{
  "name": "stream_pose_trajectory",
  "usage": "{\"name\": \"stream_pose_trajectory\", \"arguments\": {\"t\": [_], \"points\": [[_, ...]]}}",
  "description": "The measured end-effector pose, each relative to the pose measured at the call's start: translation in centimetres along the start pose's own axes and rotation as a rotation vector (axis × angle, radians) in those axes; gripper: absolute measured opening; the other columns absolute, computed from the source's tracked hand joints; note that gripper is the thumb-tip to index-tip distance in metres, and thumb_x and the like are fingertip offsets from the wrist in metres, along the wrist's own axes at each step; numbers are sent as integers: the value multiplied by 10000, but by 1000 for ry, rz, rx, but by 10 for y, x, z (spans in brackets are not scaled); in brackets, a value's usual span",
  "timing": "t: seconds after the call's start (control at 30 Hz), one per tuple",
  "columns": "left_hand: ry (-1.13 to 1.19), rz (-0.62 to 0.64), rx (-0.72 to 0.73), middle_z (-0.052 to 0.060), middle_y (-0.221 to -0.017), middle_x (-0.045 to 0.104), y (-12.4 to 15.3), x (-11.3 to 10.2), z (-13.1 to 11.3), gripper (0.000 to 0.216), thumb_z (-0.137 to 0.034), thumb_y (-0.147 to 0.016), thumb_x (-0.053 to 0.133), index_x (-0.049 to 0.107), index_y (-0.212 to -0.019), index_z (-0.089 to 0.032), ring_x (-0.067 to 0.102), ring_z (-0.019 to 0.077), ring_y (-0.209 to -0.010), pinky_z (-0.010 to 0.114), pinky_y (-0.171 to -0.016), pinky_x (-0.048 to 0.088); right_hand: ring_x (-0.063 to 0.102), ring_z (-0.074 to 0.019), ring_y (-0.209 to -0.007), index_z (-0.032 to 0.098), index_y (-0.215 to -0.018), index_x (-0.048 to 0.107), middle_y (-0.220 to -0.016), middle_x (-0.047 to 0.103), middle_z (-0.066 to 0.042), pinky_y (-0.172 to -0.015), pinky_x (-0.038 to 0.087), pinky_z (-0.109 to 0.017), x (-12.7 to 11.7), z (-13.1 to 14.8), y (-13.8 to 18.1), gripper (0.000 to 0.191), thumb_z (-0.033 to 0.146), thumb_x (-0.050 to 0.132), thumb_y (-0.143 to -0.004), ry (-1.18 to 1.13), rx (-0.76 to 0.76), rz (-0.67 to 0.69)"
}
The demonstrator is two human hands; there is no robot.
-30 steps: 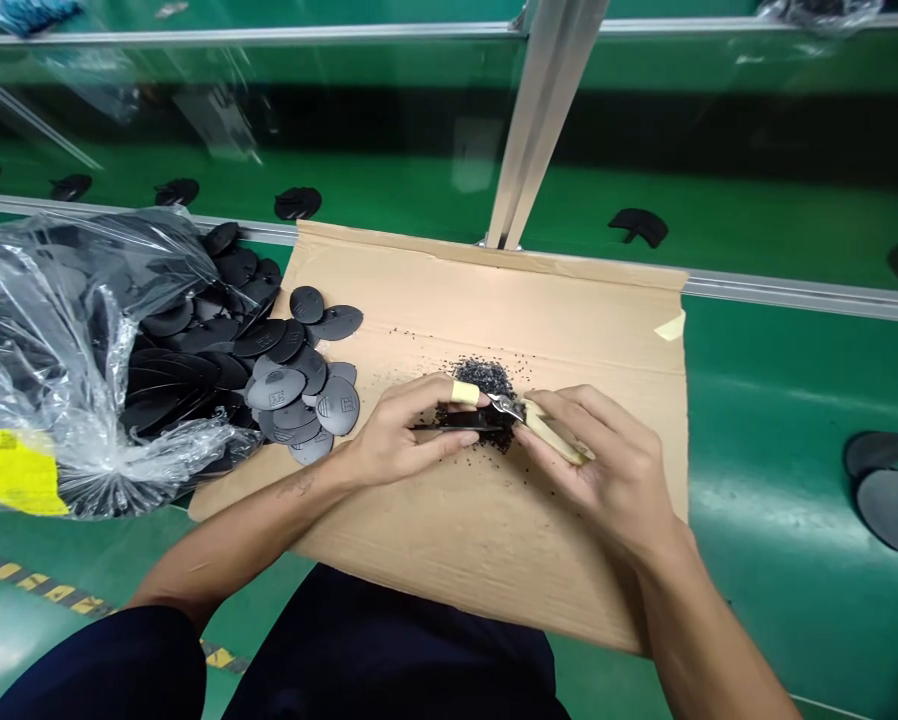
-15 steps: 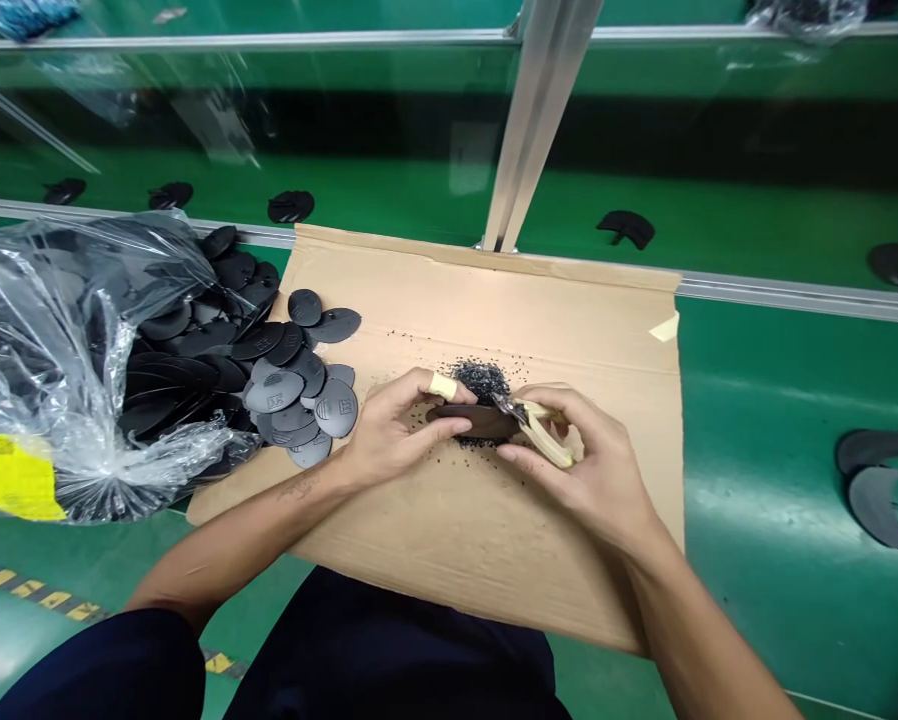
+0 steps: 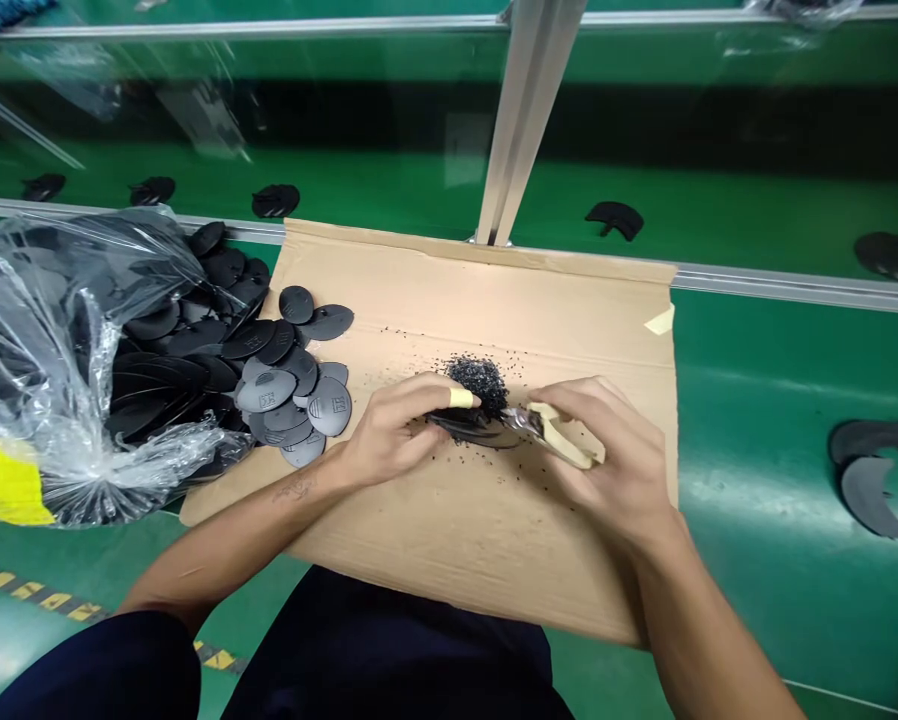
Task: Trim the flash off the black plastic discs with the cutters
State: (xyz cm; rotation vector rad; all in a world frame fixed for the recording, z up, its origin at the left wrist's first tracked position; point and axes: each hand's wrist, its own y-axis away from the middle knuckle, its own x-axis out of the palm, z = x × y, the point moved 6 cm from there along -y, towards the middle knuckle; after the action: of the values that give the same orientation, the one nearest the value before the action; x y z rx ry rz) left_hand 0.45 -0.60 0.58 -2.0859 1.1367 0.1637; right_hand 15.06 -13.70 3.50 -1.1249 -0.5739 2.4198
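Note:
My left hand is closed on a thin black oval plastic piece, gripping its left end between thumb and fingers; yellow tape wraps one finger. In my right hand are pliers-like cutters with cream-coloured handles, their metal jaws pointing left at the piece's right side. Whether the jaws touch the piece I cannot tell. Just behind the piece, a heap of tiny black bits lies on the cardboard sheet, with loose bits scattered round it.
To the left, many dark oval pieces spill from a clear plastic bag bearing a yellow label. A metal post rises behind the cardboard. Curved black parts lie on the green surface at right.
The oval piece has turned and tilted in my left hand. My right hand has drawn slightly right with the cutters. The whole view has shifted a little.

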Motion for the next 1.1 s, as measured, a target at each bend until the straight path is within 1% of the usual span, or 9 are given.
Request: {"name": "stream_pose_trajectory", "arguments": {"t": [0.07,0.13,0.27,0.5,0.6,0.7,0.83,1.0,1.1], "points": [[65,-18,-21,81,-1047,739,-1,-1,0,313,-37,-908,572,705,-1159,-169,702,145,-968,289,-840,611,680,-218,-869,226,-1174,634,-1021,743,-90,-740,522,-372,1,-5,0,259,153,636,-925,103,-17,42],[104,-26,-28,79,-1034,745,-1,-1,-1,277,-71,-914,611,711,-1150,-173,706,145,-954,288,-830,612,672,-214,-866,223,-1185,627,-1033,746,-89,-744,512,-368,3,-7,0,248,173,624,-942,135,-40,83],[142,-38,-34,81,-1010,753,-1,-2,-2,221,-126,-922,656,721,-1129,-169,714,147,-934,283,-823,612,640,-203,-833,189,-1196,627,-1018,740,-104,-708,488,-348,7,-4,1,233,198,622,-963,193,-78,102],[191,-20,-34,84,-986,756,1,1,-1,211,-193,-923,697,728,-1130,-169,713,150,-899,279,-782,612,565,-156,-705,182,-1111,673,-895,746,-58,-647,425,-316,5,4,2,143,215,647,-975,436,-133,74],[182,-44,-28,84,-973,756,1,1,-1,198,-185,-917,703,733,-1111,-163,717,148,-892,278,-782,614,539,-148,-676,187,-1068,687,-810,731,-33,-619,392,-312,3,11,1,121,151,652,-959,558,-203,39],[188,-46,-4,86,-963,758,1,1,-4,187,-153,-919,691,734,-1100,-154,717,138,-871,257,-753,608,514,-139,-640,195,-998,696,-741,714,-11,-591,363,-311,0,17,0,125,93,657,-937,608,-236,-6],[173,-25,18,87,-961,759,0,2,-7,193,-122,-916,680,729,-1101,-150,714,137,-868,251,-743,603,502,-124,-589,197,-947,703,-697,695,0,-566,363,-301,0,19,2,99,114,650,-948,572,-209,-9],[118,-24,44,84,-948,739,-1,-1,-10,218,-160,-909,696,708,-1124,-133,704,139,-876,259,-757,605,628,-141,-699,165,-1022,703,-824,722,-55,-636,467,-274,4,6,4,116,159,595,-982,233,-44,51],[72,-21,51,69,-941,727,-2,-3,-10,249,-161,-896,705,697,-1144,-135,692,130,-862,249,-747,596,615,-158,-712,151,-1058,710,-831,714,-66,-629,448,-289,5,-2,4,144,175,590,-982,288,9,49]]}}
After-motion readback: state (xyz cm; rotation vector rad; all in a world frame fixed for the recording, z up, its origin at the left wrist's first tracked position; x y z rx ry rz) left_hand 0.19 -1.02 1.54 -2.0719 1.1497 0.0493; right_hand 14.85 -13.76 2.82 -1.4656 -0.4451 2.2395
